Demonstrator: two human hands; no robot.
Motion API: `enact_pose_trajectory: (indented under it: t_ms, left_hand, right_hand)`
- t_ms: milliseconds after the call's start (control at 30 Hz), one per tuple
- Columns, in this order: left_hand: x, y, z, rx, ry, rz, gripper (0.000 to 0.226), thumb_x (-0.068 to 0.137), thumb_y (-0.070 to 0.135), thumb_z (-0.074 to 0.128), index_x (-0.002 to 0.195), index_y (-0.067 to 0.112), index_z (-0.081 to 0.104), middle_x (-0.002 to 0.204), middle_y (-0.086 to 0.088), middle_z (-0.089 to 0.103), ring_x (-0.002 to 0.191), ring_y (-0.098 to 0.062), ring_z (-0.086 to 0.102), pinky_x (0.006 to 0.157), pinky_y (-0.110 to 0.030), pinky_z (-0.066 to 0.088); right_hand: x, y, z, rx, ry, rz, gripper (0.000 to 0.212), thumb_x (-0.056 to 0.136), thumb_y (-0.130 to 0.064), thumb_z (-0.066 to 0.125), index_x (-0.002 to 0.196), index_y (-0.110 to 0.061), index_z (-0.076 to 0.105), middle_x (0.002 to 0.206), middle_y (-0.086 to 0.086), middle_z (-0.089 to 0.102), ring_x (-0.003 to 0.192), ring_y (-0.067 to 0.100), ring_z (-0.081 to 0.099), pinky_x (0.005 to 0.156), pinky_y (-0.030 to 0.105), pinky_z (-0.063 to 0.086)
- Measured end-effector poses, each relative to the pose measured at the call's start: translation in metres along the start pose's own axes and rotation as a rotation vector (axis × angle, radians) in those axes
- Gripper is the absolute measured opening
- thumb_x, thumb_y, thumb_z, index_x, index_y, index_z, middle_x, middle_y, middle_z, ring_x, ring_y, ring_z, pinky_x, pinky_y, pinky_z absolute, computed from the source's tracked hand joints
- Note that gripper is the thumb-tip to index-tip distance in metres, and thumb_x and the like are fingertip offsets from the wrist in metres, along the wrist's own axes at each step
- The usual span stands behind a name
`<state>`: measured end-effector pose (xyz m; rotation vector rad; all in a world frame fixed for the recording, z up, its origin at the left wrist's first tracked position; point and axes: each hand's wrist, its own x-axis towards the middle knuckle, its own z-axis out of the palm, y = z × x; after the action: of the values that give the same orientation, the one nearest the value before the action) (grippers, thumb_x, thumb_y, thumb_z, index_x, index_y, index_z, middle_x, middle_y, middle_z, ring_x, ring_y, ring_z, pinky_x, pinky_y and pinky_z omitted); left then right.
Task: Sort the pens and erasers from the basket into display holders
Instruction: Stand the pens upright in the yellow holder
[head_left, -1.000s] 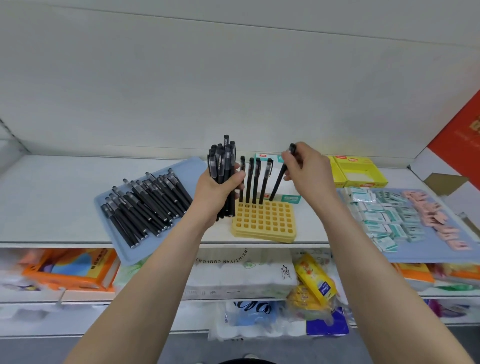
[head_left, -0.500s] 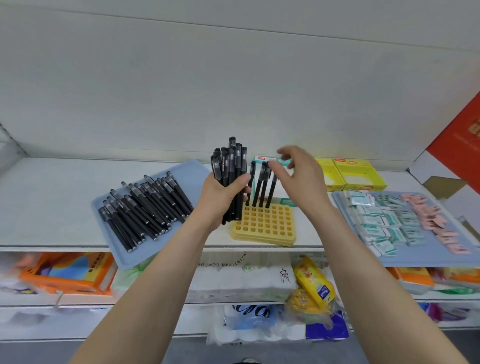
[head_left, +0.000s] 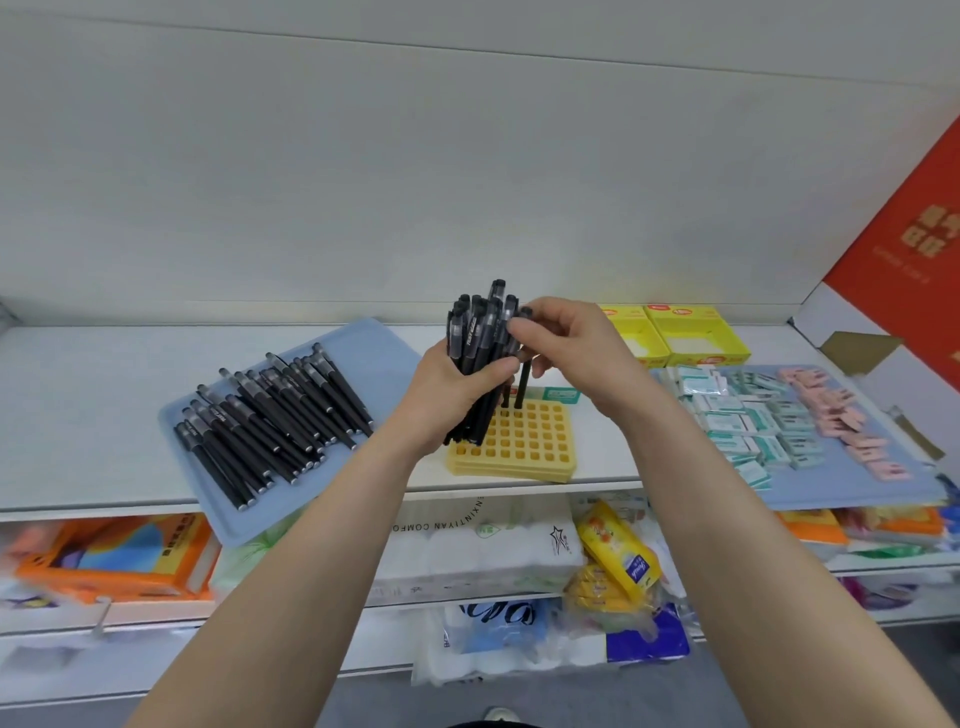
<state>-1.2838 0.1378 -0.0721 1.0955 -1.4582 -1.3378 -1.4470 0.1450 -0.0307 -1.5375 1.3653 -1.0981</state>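
Hands meet at the pen bundle, over the yellow holder (head_left: 524, 447).

The left hand (head_left: 451, 387) is clenched round an upright bundle of pens (head_left: 480, 343) just above the holder's front-left corner. The right hand (head_left: 576, 353), which a second ago was seating a pen in the back row and then let go of it, has come across and now pinches the cap end of the next pen (head_left: 510, 312) in the bundle. A few standing pens (head_left: 524, 387) show behind the hands, so most holes remain open. More loose pens (head_left: 270, 415) wait on the blue tray (head_left: 384, 348) to the left, and the erasers (head_left: 753, 415) lie untouched to the right. Filling has likely barely begun.
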Motion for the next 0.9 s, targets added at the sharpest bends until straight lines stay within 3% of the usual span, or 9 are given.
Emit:
enact_pose_trajectory:
  t_ms: [133,233,333,533,733,833,900]
  left_hand:
    - [0.001,0.0,-0.006,-0.053,0.191,-0.09,0.028,0.087,0.026,0.072,0.107,0.009,0.063,0.085,0.0,0.071,0.076,-0.018,0.07,0.068,-0.027,0.056]
    - [-0.002,-0.003,-0.015,-0.089,0.195,-0.096,0.027,0.088,0.025,0.071,0.104,0.005,0.061,0.07,-0.003,0.067,0.061,-0.013,0.063,0.063,-0.026,0.053]
    - [-0.005,-0.003,-0.014,-0.105,0.203,-0.081,0.028,0.088,0.026,0.07,0.104,0.004,0.062,0.068,-0.006,0.065,0.058,-0.012,0.062,0.059,-0.024,0.052]
    - [-0.008,-0.008,-0.011,-0.085,0.19,-0.062,0.029,0.09,0.03,0.067,0.093,0.002,0.064,0.065,-0.006,0.063,0.06,-0.016,0.06,0.068,-0.033,0.054]
    - [-0.013,-0.007,-0.005,-0.13,0.154,-0.036,0.022,0.091,0.025,0.067,0.088,0.003,0.066,0.064,-0.008,0.06,0.059,-0.016,0.057,0.064,-0.029,0.051]
    - [-0.015,-0.003,-0.001,-0.145,0.12,-0.022,0.019,0.091,0.022,0.067,0.089,0.003,0.068,0.068,-0.006,0.064,0.06,-0.015,0.058,0.063,-0.027,0.051]
    - [-0.014,0.0,0.003,-0.153,0.097,-0.008,0.02,0.091,0.02,0.067,0.095,0.001,0.067,0.071,-0.003,0.067,0.062,-0.015,0.059,0.064,-0.027,0.052]
  right_hand:
    - [0.002,0.001,-0.016,-0.074,0.265,-0.054,0.013,0.096,-0.016,0.054,0.092,-0.01,0.064,0.075,0.003,0.073,0.066,0.022,0.069,0.058,0.033,0.052]
    - [0.001,0.011,-0.028,-0.314,0.423,-0.102,0.014,0.098,-0.02,0.049,0.094,-0.013,0.061,0.075,-0.001,0.071,0.06,0.014,0.069,0.068,0.037,0.056]
    - [-0.002,0.027,-0.017,-0.406,0.378,-0.111,0.013,0.1,-0.022,0.048,0.095,-0.015,0.058,0.078,-0.001,0.07,0.062,0.008,0.069,0.072,0.038,0.056]
    - [-0.004,0.034,-0.009,-0.393,0.32,-0.11,0.011,0.102,-0.023,0.047,0.096,-0.018,0.056,0.082,0.001,0.07,0.064,0.004,0.069,0.069,0.029,0.053]
    - [-0.004,0.045,-0.003,-0.45,0.236,-0.072,0.011,0.099,-0.028,0.052,0.1,-0.023,0.062,0.086,-0.006,0.071,0.073,0.007,0.068,0.075,0.039,0.056]
    - [-0.004,0.033,-0.007,-0.556,0.351,-0.207,0.026,0.097,-0.039,0.055,0.117,-0.025,0.064,0.102,-0.009,0.062,0.095,0.008,0.055,0.082,0.025,0.043]
    - [-0.006,0.016,-0.005,-0.543,0.372,-0.275,0.025,0.095,-0.045,0.055,0.106,-0.026,0.067,0.097,-0.011,0.059,0.095,0.007,0.05,0.079,0.019,0.036]
